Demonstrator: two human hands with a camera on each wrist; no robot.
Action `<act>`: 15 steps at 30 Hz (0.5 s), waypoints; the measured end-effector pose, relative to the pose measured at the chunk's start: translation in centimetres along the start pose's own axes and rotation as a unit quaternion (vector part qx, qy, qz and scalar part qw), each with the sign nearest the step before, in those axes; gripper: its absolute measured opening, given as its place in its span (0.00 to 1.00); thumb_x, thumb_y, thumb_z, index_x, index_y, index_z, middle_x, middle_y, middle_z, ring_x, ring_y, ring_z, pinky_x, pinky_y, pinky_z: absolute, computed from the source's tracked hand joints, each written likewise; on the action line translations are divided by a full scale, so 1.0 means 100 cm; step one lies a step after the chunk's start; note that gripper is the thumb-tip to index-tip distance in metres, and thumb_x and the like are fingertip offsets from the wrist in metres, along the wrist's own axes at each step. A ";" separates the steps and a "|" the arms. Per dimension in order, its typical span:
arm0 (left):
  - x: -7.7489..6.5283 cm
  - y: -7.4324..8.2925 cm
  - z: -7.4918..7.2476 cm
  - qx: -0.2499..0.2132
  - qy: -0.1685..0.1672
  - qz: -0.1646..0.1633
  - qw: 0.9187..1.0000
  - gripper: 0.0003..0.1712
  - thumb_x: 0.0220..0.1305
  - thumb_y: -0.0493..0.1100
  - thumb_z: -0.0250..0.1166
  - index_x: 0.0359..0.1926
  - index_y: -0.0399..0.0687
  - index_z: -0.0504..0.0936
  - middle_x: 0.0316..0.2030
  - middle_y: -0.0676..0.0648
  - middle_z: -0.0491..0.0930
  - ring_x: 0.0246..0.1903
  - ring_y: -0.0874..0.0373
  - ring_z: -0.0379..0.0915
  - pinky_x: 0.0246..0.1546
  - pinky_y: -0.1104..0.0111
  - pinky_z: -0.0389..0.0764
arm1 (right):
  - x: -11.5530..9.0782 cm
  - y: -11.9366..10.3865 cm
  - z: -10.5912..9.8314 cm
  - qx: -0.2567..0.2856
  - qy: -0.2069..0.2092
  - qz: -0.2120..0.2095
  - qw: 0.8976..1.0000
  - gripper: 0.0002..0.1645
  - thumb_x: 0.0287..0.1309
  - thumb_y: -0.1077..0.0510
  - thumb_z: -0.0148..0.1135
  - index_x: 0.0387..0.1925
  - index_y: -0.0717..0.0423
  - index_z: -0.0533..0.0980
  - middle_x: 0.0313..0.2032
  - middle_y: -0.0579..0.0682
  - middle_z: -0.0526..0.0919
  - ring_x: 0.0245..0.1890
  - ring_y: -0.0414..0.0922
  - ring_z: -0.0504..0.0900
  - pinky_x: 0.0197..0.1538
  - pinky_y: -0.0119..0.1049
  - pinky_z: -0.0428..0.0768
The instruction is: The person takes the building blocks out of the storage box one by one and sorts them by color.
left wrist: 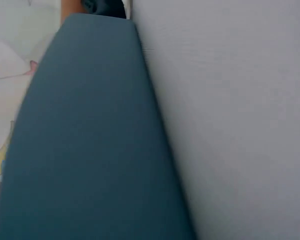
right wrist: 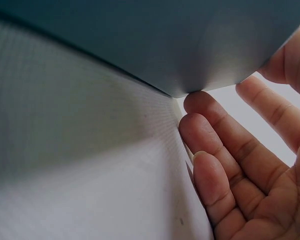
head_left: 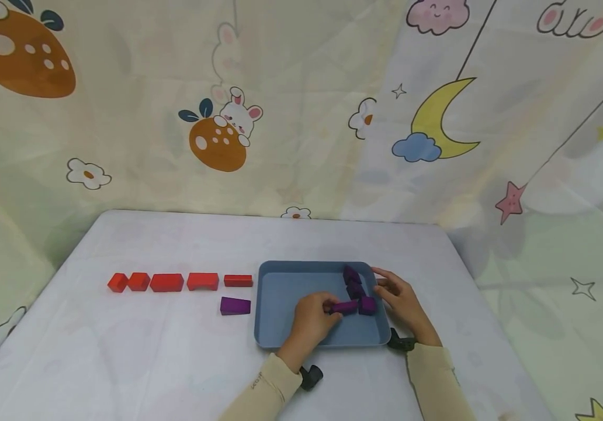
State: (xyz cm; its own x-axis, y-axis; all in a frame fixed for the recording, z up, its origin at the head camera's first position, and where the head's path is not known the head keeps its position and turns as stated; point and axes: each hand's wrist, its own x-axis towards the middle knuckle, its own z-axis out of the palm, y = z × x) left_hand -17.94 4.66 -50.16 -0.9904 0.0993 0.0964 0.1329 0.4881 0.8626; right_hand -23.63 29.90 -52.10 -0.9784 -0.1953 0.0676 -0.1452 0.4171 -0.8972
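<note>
My left hand (head_left: 313,318) reaches over the blue tray (head_left: 286,327) and pinches a purple block (head_left: 345,307), long and narrow, between thumb and fingers. Right beside that block's far end sits a purple cube-like block (head_left: 367,305). Behind it, two darker purple blocks (head_left: 352,273) form a short column along the tray's right side. My right hand (head_left: 404,301) rests at the tray's right edge. In the right wrist view its extended fingers (right wrist: 210,180) lie near the outer wall, fingertips right at it. The left wrist view shows mostly the tray's outer side (left wrist: 95,130); the pinching fingers are hidden there.
Several red blocks (head_left: 167,283) of different shapes stand in a row on the white-covered table (head_left: 122,362), left of the tray. One purple block (head_left: 235,306) lies below the row's right end. A printed curtain (head_left: 301,117) hangs behind the table.
</note>
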 end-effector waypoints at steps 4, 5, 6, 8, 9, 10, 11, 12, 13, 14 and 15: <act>-0.003 0.004 -0.010 -0.011 -0.010 0.010 1.000 0.09 0.59 0.33 0.81 0.41 0.46 0.94 0.36 0.49 0.90 0.38 0.56 0.85 0.42 0.64 0.82 | 0.000 0.001 0.000 -0.008 0.002 0.002 1.000 0.30 0.76 0.63 0.65 0.74 0.67 0.72 0.56 0.70 0.86 0.48 0.47 0.86 0.48 0.30 0.82; -0.004 0.005 -0.015 -0.015 -0.015 0.013 1.000 0.09 0.60 0.34 0.81 0.42 0.46 0.94 0.37 0.49 0.90 0.39 0.55 0.85 0.43 0.63 0.82 | 0.000 0.001 0.001 -0.008 0.002 0.002 1.000 0.30 0.76 0.63 0.65 0.74 0.67 0.72 0.56 0.70 0.86 0.48 0.47 0.86 0.48 0.30 0.82; -0.004 0.007 -0.021 -0.019 -0.022 0.014 0.999 0.09 0.61 0.36 0.81 0.43 0.47 0.94 0.38 0.49 0.90 0.40 0.55 0.85 0.44 0.62 0.82 | 0.000 0.001 0.001 -0.009 0.001 0.003 1.000 0.30 0.76 0.64 0.65 0.74 0.67 0.72 0.56 0.71 0.86 0.48 0.48 0.86 0.48 0.30 0.82; -0.006 0.009 -0.034 -0.030 -0.036 0.017 0.999 0.10 0.64 0.38 0.80 0.45 0.48 0.94 0.40 0.50 0.91 0.43 0.54 0.85 0.45 0.61 0.81 | 0.000 0.002 0.001 -0.010 0.002 0.003 1.000 0.30 0.76 0.64 0.65 0.74 0.67 0.72 0.56 0.71 0.86 0.48 0.48 0.86 0.47 0.30 0.82; -0.007 0.009 -0.041 -0.033 -0.043 0.018 0.998 0.10 0.65 0.38 0.79 0.47 0.49 0.94 0.41 0.51 0.91 0.44 0.54 0.84 0.46 0.61 0.81 | 0.001 0.002 0.001 -0.013 0.002 0.001 1.000 0.30 0.76 0.64 0.65 0.74 0.67 0.72 0.55 0.71 0.86 0.47 0.47 0.86 0.47 0.30 0.82; -0.007 0.009 -0.048 -0.040 -0.050 0.017 0.998 0.10 0.66 0.39 0.78 0.48 0.50 0.94 0.42 0.51 0.90 0.45 0.53 0.84 0.46 0.61 0.81 | 0.001 0.002 0.001 -0.014 0.002 0.001 1.000 0.30 0.76 0.64 0.65 0.74 0.67 0.72 0.55 0.71 0.86 0.47 0.47 0.86 0.48 0.30 0.82; -0.008 0.009 -0.055 -0.045 -0.056 0.018 0.997 0.10 0.67 0.39 0.78 0.49 0.49 0.94 0.43 0.50 0.90 0.46 0.53 0.83 0.46 0.60 0.82 | 0.001 0.001 0.001 -0.014 0.004 0.003 1.000 0.30 0.76 0.63 0.65 0.74 0.66 0.72 0.55 0.70 0.86 0.48 0.46 0.86 0.48 0.29 0.82; -0.009 0.009 -0.062 -0.052 -0.063 0.017 0.997 0.10 0.68 0.39 0.77 0.50 0.50 0.93 0.45 0.50 0.90 0.46 0.52 0.83 0.47 0.60 0.83 | 0.001 0.001 0.001 -0.016 0.005 0.004 1.000 0.30 0.76 0.63 0.65 0.74 0.66 0.72 0.55 0.70 0.86 0.47 0.46 0.86 0.48 0.29 0.82; -0.010 0.008 -0.069 -0.060 -0.068 0.018 0.996 0.11 0.69 0.39 0.76 0.51 0.50 0.93 0.46 0.50 0.90 0.47 0.52 0.83 0.47 0.60 0.84 | 0.001 0.001 0.001 -0.016 0.006 0.004 1.000 0.29 0.76 0.63 0.65 0.74 0.66 0.72 0.55 0.70 0.86 0.47 0.45 0.86 0.48 0.29 0.82; -0.011 0.007 -0.077 -0.066 -0.072 0.017 0.995 0.11 0.70 0.39 0.75 0.52 0.50 0.92 0.47 0.50 0.89 0.47 0.52 0.82 0.47 0.60 0.85 | 0.001 0.000 0.001 -0.016 0.008 0.005 1.000 0.29 0.76 0.63 0.65 0.74 0.65 0.73 0.55 0.70 0.86 0.47 0.44 0.85 0.49 0.29 0.82; -0.012 0.005 -0.084 -0.069 -0.075 0.020 0.995 0.12 0.70 0.39 0.75 0.53 0.49 0.92 0.48 0.49 0.89 0.48 0.52 0.83 0.48 0.59 0.86 | 0.001 0.000 0.000 -0.017 0.008 0.005 1.000 0.29 0.76 0.63 0.65 0.74 0.66 0.73 0.55 0.70 0.86 0.47 0.43 0.85 0.49 0.29 0.82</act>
State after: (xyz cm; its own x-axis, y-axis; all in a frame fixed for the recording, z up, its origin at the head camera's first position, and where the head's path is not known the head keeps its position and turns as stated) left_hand -16.99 -2.50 -45.67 -0.9658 0.2508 0.0662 0.1561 0.3582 0.9205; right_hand -23.72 29.86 -52.14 -0.9821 -0.1762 0.0663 -0.1402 0.4494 -0.8823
